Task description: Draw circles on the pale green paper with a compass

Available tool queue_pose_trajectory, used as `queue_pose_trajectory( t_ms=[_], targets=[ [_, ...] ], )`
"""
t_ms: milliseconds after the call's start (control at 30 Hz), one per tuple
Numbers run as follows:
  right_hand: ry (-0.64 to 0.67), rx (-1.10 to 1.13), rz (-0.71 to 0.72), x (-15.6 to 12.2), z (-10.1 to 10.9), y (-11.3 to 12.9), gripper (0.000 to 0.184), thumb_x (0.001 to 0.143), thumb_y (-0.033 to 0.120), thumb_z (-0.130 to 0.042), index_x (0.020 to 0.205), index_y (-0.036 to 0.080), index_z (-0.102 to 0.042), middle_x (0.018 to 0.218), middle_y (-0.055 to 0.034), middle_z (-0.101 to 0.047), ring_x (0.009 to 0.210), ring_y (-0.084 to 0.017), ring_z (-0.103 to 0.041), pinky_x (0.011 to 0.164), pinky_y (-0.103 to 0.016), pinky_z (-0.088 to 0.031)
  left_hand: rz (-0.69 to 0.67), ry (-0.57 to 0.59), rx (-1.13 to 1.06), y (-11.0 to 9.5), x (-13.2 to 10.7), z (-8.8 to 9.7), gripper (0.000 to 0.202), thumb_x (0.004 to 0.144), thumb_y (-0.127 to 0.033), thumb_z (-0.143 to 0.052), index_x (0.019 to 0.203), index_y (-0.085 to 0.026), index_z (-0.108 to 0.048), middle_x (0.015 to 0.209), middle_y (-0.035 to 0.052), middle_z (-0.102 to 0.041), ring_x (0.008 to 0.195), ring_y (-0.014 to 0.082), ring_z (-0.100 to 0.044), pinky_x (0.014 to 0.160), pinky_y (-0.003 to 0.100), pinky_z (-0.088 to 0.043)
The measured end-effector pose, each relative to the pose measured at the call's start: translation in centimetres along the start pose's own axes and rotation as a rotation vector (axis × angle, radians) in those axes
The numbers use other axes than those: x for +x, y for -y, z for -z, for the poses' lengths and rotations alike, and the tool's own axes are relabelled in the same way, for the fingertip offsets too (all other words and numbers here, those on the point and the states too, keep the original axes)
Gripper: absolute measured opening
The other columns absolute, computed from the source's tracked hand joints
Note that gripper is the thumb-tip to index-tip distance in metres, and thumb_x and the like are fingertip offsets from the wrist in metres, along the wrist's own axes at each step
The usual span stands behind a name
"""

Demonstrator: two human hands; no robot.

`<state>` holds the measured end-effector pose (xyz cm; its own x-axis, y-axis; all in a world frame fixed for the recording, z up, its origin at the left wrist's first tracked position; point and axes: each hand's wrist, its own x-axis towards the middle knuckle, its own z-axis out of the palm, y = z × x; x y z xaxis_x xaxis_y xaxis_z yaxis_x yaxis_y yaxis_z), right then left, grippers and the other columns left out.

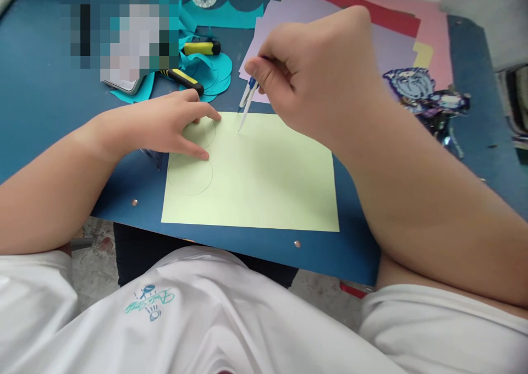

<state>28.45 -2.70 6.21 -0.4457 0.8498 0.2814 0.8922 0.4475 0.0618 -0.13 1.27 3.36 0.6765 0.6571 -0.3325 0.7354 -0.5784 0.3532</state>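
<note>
Head view: the right hand [317, 71] pinches a compass [248, 100], its tip on the green paper [264, 181] at 12 o'clock. The left hand [165, 126] lies flat, open, holding the paper at 9 o'clock. Two circles [190, 175] are drawn; most paper looks bare.

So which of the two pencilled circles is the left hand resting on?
The upper circle on the pale green sheet: the left hand partly covers it, while the lower circle is fully visible.

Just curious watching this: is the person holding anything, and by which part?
The right hand holds a drawing compass by its top, legs pointing down at the pale green paper. The left hand grips nothing; it presses flat on that paper.
</note>
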Motion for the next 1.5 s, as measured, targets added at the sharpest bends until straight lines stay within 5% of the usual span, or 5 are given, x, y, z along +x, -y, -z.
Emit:
queue_pose_trajectory(
  t_ms=[500,833,1033,1267,1500],
  targets=[
    [-0.079,0.045,0.009,0.0,-0.7,-0.6,0.054,0.124,0.056,-0.037,0.114,0.024,-0.078,0.085,-0.0061,-0.066,0.074,-0.025,-0.056,0.078,-0.042,-0.037,-0.009,0.011,0.011,0.6,0.4,0.1,0.115,0.083,-0.103,-0.078,0.181,-0.043,-0.064,0.144,0.0113,-0.075,0.141,0.0462,-0.068,0.115,0.052,-0.056],
    [-0.082,0.054,0.038,-0.4,-0.7,-0.7,0.051,0.125,0.054,-0.040,0.116,0.022,-0.079,0.087,-0.0070,-0.072,0.081,-0.030,-0.074,0.079,-0.045,-0.042,0.023,0.007,-0.004,0.3,0.3,0.1,0.114,0.080,-0.102,-0.079,0.179,-0.047,-0.065,0.145,0.0088,-0.074,0.143,0.0456,-0.070,0.118,0.052,-0.057],
    [-0.073,0.144,0.130,-0.5,-0.5,-0.8,0.054,0.123,0.059,-0.036,0.115,0.026,-0.078,0.096,-0.0075,-0.080,0.089,-0.031,-0.080,0.086,-0.048,-0.054,0.037,-0.022,-0.008,0.1,0.2,-0.3,0.119,0.083,-0.102,-0.077,0.183,-0.040,-0.059,0.144,0.0108,-0.077,0.143,0.0436,-0.069,0.121,0.052,-0.056],
    [0.053,0.297,0.083,-0.4,0.9,0.0,0.045,0.112,0.063,-0.037,0.112,0.051,-0.081,0.112,-0.0059,-0.090,0.109,-0.037,-0.084,0.110,-0.055,-0.064,0.061,-0.010,-0.011,-0.6,-0.1,0.0,0.114,0.086,-0.102,-0.074,0.178,-0.035,-0.063,0.146,0.0146,-0.076,0.143,0.0478,-0.067,0.120,0.054,-0.055],
    [0.049,0.302,0.090,-0.4,1.1,0.5,0.049,0.114,0.065,-0.036,0.113,0.058,-0.085,0.109,-0.0028,-0.090,0.107,-0.039,-0.080,0.112,-0.056,-0.066,0.025,-0.034,0.042,-0.2,0.1,-0.3,0.102,0.089,-0.096,-0.071,0.170,-0.034,-0.069,0.147,0.0132,-0.071,0.124,0.0368,-0.065,0.113,0.048,-0.054]
  ],
)
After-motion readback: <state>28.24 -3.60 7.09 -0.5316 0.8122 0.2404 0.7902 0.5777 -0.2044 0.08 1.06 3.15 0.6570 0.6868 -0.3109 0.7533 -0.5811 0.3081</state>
